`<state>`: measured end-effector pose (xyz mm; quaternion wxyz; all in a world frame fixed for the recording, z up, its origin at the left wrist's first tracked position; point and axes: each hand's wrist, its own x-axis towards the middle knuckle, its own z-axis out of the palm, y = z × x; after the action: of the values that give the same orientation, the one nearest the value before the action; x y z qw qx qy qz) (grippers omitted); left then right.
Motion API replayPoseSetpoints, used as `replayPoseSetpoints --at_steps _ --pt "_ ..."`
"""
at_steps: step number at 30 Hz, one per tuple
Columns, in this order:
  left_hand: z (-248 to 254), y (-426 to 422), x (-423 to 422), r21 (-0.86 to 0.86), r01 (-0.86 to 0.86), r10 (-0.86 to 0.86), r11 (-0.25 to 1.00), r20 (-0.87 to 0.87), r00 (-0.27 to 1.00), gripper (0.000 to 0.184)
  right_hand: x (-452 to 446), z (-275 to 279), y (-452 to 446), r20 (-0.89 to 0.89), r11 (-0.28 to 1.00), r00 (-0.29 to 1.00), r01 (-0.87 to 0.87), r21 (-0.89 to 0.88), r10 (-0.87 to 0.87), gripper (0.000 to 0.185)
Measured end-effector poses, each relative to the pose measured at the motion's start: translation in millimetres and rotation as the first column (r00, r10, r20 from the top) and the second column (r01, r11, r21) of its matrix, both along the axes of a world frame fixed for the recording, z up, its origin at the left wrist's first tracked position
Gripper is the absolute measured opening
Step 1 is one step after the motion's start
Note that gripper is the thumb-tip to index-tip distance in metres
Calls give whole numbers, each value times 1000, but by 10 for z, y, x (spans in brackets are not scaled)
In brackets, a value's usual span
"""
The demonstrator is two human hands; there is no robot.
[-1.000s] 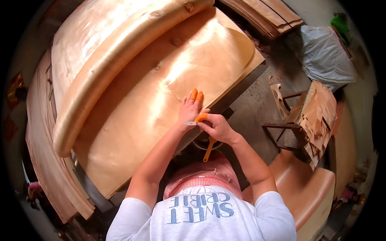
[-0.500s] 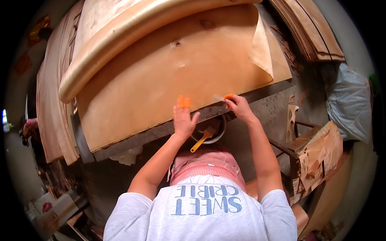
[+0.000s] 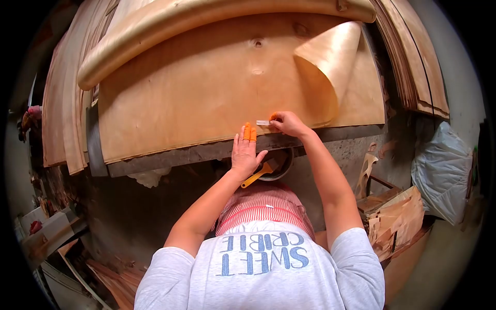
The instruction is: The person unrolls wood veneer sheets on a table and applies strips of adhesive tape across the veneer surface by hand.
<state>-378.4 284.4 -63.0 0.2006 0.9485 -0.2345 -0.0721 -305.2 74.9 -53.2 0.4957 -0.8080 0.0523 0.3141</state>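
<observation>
My left hand point(image 3: 245, 154) lies flat near the front edge of a thin wood veneer sheet point(image 3: 206, 98). Its fingers are stretched out, and two wear orange finger covers point(image 3: 250, 132). To its right, my right hand point(image 3: 289, 124) pinches a small whitish flat strip point(image 3: 263, 123) at the sheet's edge; an orange cover shows on a finger. What the strip is made of cannot be told. At the right end, the veneer's corner point(image 3: 330, 62) curls up and over. Below my hands, a brush with a yellow handle point(image 3: 253, 179) rests in a round pot point(image 3: 287, 166).
A long veneer roll point(image 3: 206, 28) lies across the far side. Veneer stacks stand at left point(image 3: 64, 98) and right point(image 3: 413, 57). A dark bench edge point(image 3: 175, 160) runs along the front. At right are a white plastic bag point(image 3: 443, 173) and veneer scraps point(image 3: 400, 219).
My right hand has moved left with the strip, closer to my left hand, and the strip now lies level. The veneer's right corner has curled further over. The view has shifted.
</observation>
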Motion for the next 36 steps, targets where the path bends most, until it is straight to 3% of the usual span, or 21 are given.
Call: replayPoseSetpoints --at_steps 5,11,16,19,25,28,31,34,36 --pt "6 -127 45 -97 56 -51 994 54 997 77 27 -56 10 -4 1000 1000 4 -14 -4 20" --pt "115 -230 108 48 73 -74 996 13 997 75 22 -166 11 122 997 992 -1 -77 10 26" --pt "107 -264 111 16 43 -44 999 68 997 76 18 -125 57 150 995 989 19 -98 -4 25" --pt "132 -363 161 75 11 -13 997 30 999 73 37 -32 60 130 993 991 -5 -120 21 24" --pt "78 -399 215 249 48 -45 967 -21 999 75 95 70 -18 -99 997 994 -55 -48 50 21" --pt "55 -397 208 286 65 -65 956 -11 998 78 100 73 58 82 890 964 -197 -412 252 17" --pt "61 -404 229 309 85 -85 947 -16 996 81 150 106 153 288 711 845 -144 -689 450 13" --pt "93 -402 241 319 100 -105 942 -2 994 80 446 158 58 60 439 834 -226 -870 549 15" --pt "88 -395 244 318 106 -119 942 22 993 78 581 453 -192 132 479 847 -157 -864 516 16"
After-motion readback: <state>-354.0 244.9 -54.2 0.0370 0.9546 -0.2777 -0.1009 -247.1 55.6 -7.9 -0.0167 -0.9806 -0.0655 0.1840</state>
